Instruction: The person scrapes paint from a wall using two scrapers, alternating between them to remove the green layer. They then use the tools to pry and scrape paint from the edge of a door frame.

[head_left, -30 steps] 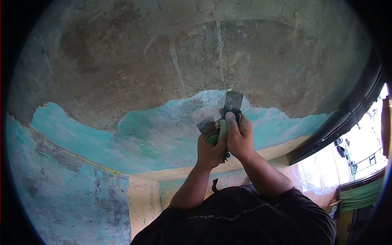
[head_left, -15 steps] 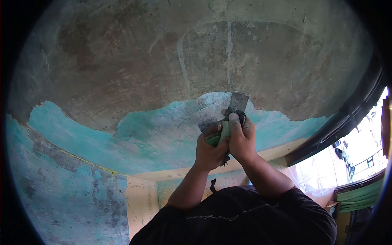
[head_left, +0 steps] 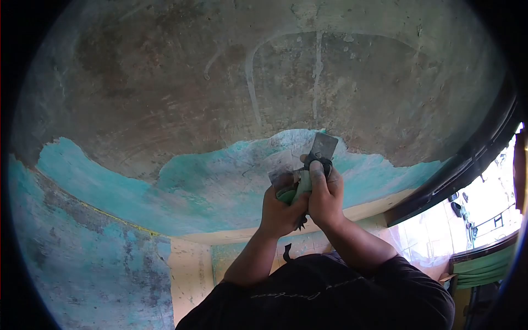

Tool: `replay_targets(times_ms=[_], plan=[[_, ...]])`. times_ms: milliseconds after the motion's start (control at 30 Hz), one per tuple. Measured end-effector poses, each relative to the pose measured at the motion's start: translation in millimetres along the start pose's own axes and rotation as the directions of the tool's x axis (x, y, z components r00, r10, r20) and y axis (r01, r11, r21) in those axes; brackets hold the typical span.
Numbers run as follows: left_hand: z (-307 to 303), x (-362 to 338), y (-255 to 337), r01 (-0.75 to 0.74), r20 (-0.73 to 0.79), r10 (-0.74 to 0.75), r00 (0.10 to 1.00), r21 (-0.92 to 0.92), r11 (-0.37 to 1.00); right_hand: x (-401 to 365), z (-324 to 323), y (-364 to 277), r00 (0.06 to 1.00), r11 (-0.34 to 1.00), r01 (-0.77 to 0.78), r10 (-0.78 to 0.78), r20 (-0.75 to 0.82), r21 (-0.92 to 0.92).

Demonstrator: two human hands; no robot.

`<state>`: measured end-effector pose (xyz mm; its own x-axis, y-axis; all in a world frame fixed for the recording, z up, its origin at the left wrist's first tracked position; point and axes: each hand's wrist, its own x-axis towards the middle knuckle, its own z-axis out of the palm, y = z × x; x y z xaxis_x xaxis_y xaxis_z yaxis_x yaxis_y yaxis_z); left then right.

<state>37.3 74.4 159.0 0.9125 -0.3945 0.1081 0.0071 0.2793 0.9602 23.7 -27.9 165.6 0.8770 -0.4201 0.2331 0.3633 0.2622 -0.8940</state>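
Note:
Both hands are together in the middle of the view, in front of the wall. My right hand (head_left: 326,198) is closed on a scraper with a flat grey metal blade (head_left: 324,145) pointing up; dark wrapping or a dark grip shows under the thumb. My left hand (head_left: 279,213) is closed round a second scraper, its broad greyish blade (head_left: 280,173) angled up and left. A green part (head_left: 285,194) and a pale green handle-like piece (head_left: 302,184) show between the hands. My fingers hide most of both grips.
The wall (head_left: 181,93) is bare grey-brown above, with peeling turquoise paint (head_left: 209,181) below. A patchy blue wall (head_left: 104,264) meets it at left. A dark frame (head_left: 440,190) edges a bright opening at right, near a green curtain (head_left: 484,267).
The view has shifted slightly, so the wall sits a little lower. Both hands and scrapers also appear slightly lower, with the grips unchanged.

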Motion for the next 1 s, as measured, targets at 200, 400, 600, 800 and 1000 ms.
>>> replay_targets(times_ms=[200,400,600,800,1000], plan=[[-7.8,2.7,11.7,0.081,0.064,-0.085,0.994,0.066,0.994,-3.9,6.6,-3.2,1.000,0.998,0.008,-0.006,-0.031,0.062],[-15.4,15.6,13.5,0.018,0.134,-0.039,0.990,0.156,0.988,1.4,12.0,1.4,0.995,0.995,0.080,-0.076,-0.072,0.064],[-8.7,9.6,17.6,-0.030,0.094,0.019,0.995,0.116,0.993,-0.7,12.7,0.9,0.996,0.996,0.060,-0.054,-0.075,0.072],[-12.1,11.3,17.4,0.000,0.103,-0.017,0.995,0.163,0.987,-2.2,14.9,3.6,0.988,0.992,0.123,-0.121,-0.092,0.018],[-13.1,21.0,10.2,-0.001,0.132,-0.015,0.991,0.122,0.993,-0.3,15.6,0.1,0.991,0.993,0.103,-0.098,-0.096,0.057]])
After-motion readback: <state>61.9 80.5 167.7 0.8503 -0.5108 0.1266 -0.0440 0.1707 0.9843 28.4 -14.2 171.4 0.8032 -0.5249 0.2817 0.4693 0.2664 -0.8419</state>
